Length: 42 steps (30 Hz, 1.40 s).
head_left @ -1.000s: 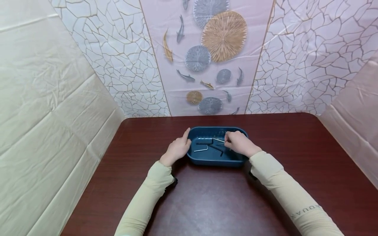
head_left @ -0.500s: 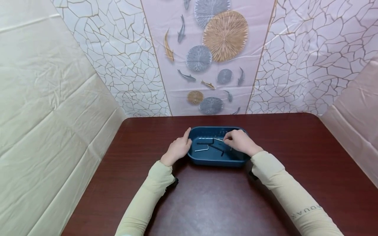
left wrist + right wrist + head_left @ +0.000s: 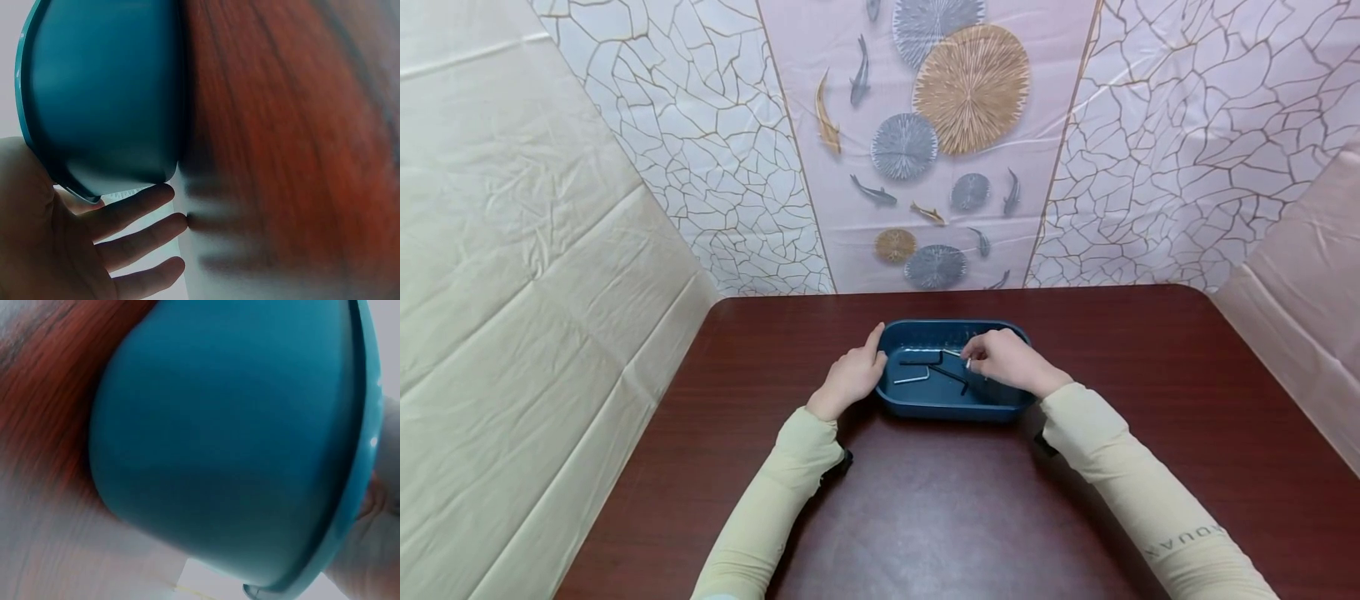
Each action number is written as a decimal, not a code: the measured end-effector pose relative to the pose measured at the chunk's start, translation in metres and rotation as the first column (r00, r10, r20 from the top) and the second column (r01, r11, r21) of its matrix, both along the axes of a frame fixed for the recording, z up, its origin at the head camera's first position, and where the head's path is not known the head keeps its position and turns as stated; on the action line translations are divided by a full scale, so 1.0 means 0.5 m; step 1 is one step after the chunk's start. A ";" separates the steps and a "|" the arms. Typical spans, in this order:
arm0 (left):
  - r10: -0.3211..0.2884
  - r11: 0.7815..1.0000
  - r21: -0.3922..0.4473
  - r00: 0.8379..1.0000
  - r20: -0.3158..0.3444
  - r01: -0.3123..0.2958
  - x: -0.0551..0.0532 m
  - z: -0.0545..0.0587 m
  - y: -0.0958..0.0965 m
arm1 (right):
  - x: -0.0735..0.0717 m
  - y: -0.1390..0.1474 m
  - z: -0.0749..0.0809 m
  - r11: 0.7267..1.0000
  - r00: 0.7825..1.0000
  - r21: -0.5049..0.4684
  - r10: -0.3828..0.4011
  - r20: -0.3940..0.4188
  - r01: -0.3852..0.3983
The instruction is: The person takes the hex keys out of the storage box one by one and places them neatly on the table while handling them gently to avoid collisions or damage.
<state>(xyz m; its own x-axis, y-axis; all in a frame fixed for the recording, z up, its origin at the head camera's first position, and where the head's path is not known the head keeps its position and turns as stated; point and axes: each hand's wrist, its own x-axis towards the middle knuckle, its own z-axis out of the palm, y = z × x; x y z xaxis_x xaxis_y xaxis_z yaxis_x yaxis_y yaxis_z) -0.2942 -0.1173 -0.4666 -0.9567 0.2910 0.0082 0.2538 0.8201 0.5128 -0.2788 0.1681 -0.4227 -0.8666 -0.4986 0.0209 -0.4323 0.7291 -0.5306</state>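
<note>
A blue tray (image 3: 951,412) on the table holds several L-shaped hex keys. Two are black: one hex key (image 3: 920,362) at the back, another black hex key (image 3: 949,376) slanting through the middle. A silver hex key (image 3: 912,380) lies at the left, and a second silver hex key (image 3: 951,353) shows partly near the back wall. My left hand (image 3: 852,377) rests against the tray's left end; in the left wrist view its fingers (image 3: 140,240) are straight. Over the tray's right half, my right hand (image 3: 1006,362) pinches a small silver hex key (image 3: 968,364), mostly hidden by the fingers.
The dark red wooden table (image 3: 925,508) extends around the tray. Behind it hangs a patterned cloth wall (image 3: 850,250), with a pale cloth (image 3: 550,333) along the left side. The tray's outer wall (image 3: 225,437) fills most of the right wrist view.
My right hand has shifted slightly at the fingertips, and a short silver end now shows below them. The left hand and the tray have stayed in place.
</note>
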 end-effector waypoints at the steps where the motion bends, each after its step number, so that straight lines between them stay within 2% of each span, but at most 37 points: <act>1: 0.001 1.000 -0.003 1.000 0.000 -0.001 0.000 0.000 0.000 | 0.001 0.000 0.000 1.000 1.000 -0.002 -0.001 -0.013 0.001; 9: -0.001 1.000 -0.006 1.000 0.000 0.001 0.000 0.000 0.001 | 0.018 -0.002 0.018 0.997 0.993 -0.068 -0.039 -0.108 0.032; 19: -0.001 1.000 0.009 1.000 0.008 0.001 -0.001 0.003 0.000 | 0.046 -0.009 0.069 0.985 0.989 -0.167 -0.073 -0.127 0.052; 26: -0.001 1.000 0.016 1.000 0.019 0.001 0.000 0.004 -0.001 | 0.076 -0.027 0.086 0.976 0.989 -0.217 -0.020 -0.147 -0.013; 31: -0.001 1.000 0.019 1.000 0.022 0.001 0.001 0.003 0.000 | 0.103 -0.049 0.086 0.969 0.994 -0.242 0.037 -0.099 -0.060; 35: 0.004 1.000 0.016 1.000 0.019 -0.005 0.002 0.003 0.002 | 0.124 -0.067 0.082 0.956 0.995 -0.275 0.091 -0.049 -0.101; 42: 0.009 1.000 0.009 1.000 0.007 -0.009 0.003 0.005 0.005 | 0.145 -0.088 0.062 0.942 0.987 -0.295 0.155 -0.044 -0.161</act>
<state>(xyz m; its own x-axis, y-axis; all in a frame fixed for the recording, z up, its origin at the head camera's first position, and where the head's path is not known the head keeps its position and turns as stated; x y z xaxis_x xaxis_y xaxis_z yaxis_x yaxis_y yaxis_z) -0.2927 -0.1150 -0.4642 -0.9594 0.2822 0.0043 0.2429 0.8179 0.5215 -0.2062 0.1239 -0.3915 -0.7749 -0.5979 0.2049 -0.5417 0.4612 -0.7028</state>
